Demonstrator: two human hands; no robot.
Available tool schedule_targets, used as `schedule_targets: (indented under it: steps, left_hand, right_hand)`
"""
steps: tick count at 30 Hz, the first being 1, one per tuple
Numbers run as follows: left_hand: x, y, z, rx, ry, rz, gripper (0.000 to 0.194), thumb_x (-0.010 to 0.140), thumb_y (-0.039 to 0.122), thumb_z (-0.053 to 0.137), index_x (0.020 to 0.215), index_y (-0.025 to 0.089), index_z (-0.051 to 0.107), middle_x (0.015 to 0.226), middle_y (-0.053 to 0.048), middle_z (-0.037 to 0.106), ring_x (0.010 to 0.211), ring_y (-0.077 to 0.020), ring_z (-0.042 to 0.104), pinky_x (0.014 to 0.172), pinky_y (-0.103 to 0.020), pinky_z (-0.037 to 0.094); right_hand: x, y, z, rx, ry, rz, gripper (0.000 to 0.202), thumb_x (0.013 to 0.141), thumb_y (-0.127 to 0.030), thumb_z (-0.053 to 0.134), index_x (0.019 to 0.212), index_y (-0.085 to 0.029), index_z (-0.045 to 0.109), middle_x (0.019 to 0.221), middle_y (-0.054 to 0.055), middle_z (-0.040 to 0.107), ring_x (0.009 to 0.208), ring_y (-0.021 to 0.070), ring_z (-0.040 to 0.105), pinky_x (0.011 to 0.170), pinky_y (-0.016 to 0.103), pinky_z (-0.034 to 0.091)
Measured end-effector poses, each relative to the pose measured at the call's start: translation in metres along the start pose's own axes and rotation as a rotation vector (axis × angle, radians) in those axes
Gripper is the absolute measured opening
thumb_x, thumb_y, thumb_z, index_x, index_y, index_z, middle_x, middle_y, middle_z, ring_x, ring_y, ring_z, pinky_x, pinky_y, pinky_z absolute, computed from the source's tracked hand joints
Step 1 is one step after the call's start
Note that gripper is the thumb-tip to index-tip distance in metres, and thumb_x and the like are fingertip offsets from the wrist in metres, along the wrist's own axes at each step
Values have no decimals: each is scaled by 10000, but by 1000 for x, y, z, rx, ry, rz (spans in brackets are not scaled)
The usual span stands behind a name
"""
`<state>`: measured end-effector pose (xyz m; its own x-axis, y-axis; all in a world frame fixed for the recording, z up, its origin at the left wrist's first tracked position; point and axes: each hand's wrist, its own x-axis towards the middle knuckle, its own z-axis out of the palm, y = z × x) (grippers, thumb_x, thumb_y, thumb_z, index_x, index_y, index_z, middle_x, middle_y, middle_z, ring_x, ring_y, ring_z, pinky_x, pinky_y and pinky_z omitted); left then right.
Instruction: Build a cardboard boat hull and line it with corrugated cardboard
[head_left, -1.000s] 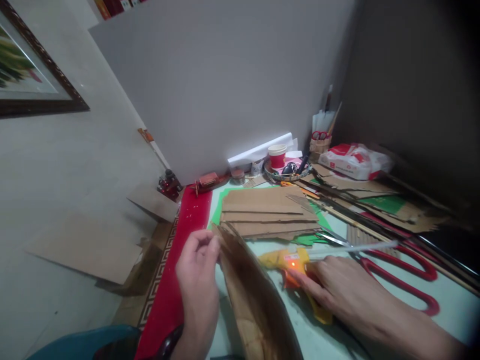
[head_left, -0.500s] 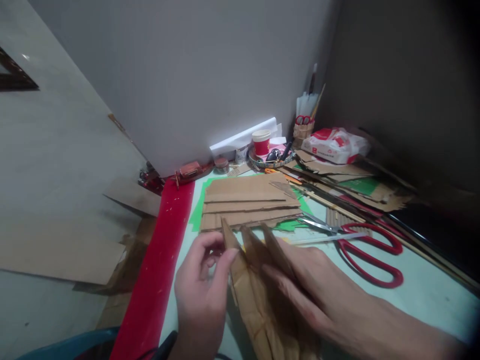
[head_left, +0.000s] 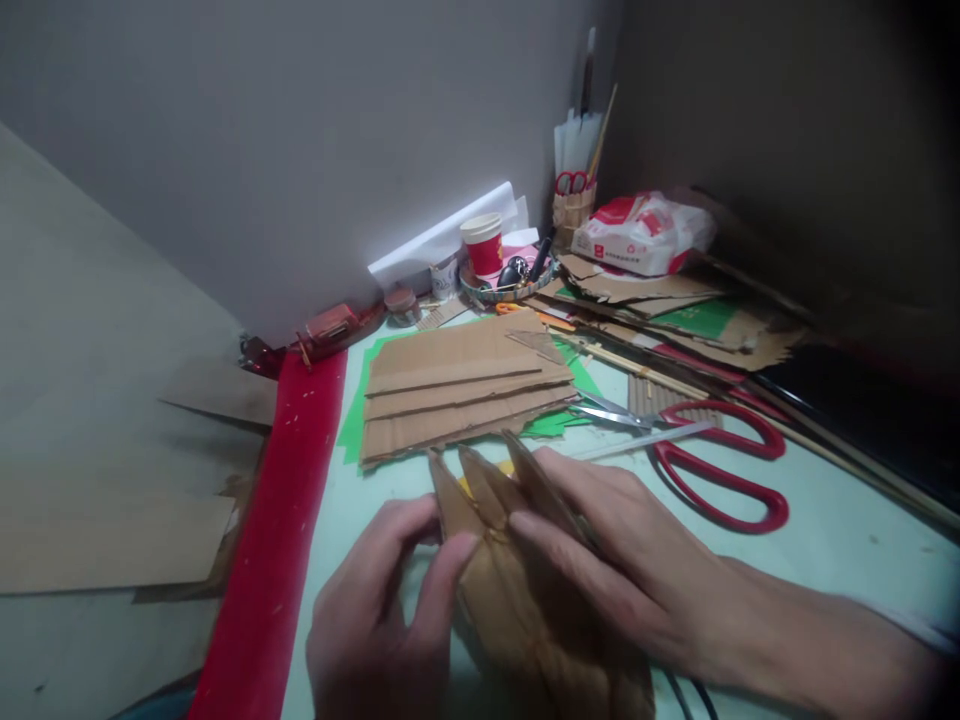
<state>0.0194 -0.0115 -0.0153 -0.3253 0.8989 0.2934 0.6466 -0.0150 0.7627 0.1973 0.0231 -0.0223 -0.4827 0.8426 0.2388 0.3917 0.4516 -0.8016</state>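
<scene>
Between my hands is a folded, creased piece of brown cardboard (head_left: 536, 610) with several pointed tips at its far end. My left hand (head_left: 386, 600) pinches its left tip between thumb and fingers. My right hand (head_left: 637, 560) grips the right side, thumb on the inner face and fingers behind. The near end runs out of the bottom of the view. Just beyond the tips lie stacked flat cardboard sheets (head_left: 450, 355) on green sheets (head_left: 352, 425). Large red-handled scissors (head_left: 720, 465) rest partly open to the right of my right hand.
A red strip (head_left: 262, 560) runs along the table's left edge. At the back stand a red and white paper cup (head_left: 482, 245) in a round tray and a holder (head_left: 574, 212) with scissors and sticks. Cardboard scraps (head_left: 675, 315) and a plastic package (head_left: 641, 235) lie at the right.
The view has shifted, so the table things appear further left and higher. Both hands keep hold of the cardboard, and its pointed tips now sit slightly further left in view.
</scene>
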Motion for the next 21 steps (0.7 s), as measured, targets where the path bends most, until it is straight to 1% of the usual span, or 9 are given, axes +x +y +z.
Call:
schedule_targets:
  steps: [2, 4, 7, 9, 11, 13, 15, 19, 21]
  left_hand:
    - [-2, -1, 1, 60, 19, 75, 46, 756, 377, 721, 789, 362, 693, 752, 105, 737, 684, -152, 674, 660, -245, 480]
    - [-4, -3, 2, 138, 52, 83, 56, 752, 365, 724, 793, 373, 687, 749, 118, 734, 691, -149, 680, 672, -246, 478]
    - [-5, -5, 3, 205, 89, 88, 58, 749, 382, 720, 788, 346, 697, 730, 73, 741, 673, -193, 690, 637, -286, 484]
    - [-4, -8, 3, 202, 99, 124, 70, 747, 382, 725, 785, 325, 710, 715, 36, 742, 651, -223, 692, 606, -308, 489]
    - [-2, -11, 4, 185, 105, 151, 73, 734, 364, 743, 785, 319, 718, 705, 25, 740, 644, -233, 693, 606, -315, 500]
    - [0, -13, 5, 146, 76, 160, 58, 727, 338, 750, 772, 324, 716, 683, 40, 730, 622, -216, 687, 602, -299, 505]
    - [3, -14, 5, 89, 19, 170, 45, 734, 314, 740, 753, 337, 708, 657, 69, 714, 594, -181, 672, 594, -263, 501]
    - [5, -11, 7, 12, -76, 186, 62, 767, 296, 705, 748, 354, 702, 657, 99, 710, 577, -135, 650, 582, -206, 489]
    - [5, -10, 7, 13, -104, 170, 78, 776, 283, 687, 728, 344, 699, 658, 104, 712, 580, -125, 642, 575, -191, 480]
  right_hand:
    - [0, 3, 1, 44, -12, 23, 126, 1011, -216, 433, 892, -216, 473, 769, -23, 521, 666, 148, 478, 621, 270, 394]
    - [1, 6, 1, 96, -13, 18, 143, 1013, -210, 443, 871, -213, 463, 775, -28, 505, 676, 139, 462, 638, 262, 386]
    - [1, 8, 3, 148, 10, -21, 173, 1016, -216, 443, 843, -216, 440, 761, -36, 470, 665, 133, 429, 624, 255, 364]
    - [1, 10, 4, 154, 15, -33, 192, 1012, -206, 443, 821, -219, 424, 751, -40, 460, 653, 129, 418, 610, 250, 350]
    - [1, 11, 5, 141, 23, -47, 194, 1003, -189, 449, 814, -219, 420, 754, -40, 469, 654, 128, 422, 610, 246, 346]
    - [1, 12, 7, 117, 25, -59, 170, 995, -169, 451, 834, -219, 434, 773, -34, 491, 673, 131, 442, 628, 244, 355]
    - [0, 13, 8, 95, 18, -64, 143, 990, -150, 435, 867, -220, 448, 794, -26, 510, 691, 138, 462, 640, 249, 362]
    - [-1, 12, 9, 61, -8, -49, 69, 992, -172, 418, 946, -211, 452, 791, -17, 519, 660, 150, 462, 601, 268, 354]
    - [-1, 10, 8, 45, 20, -74, 82, 991, -174, 428, 921, -208, 454, 784, -15, 508, 661, 154, 452, 599, 272, 351]
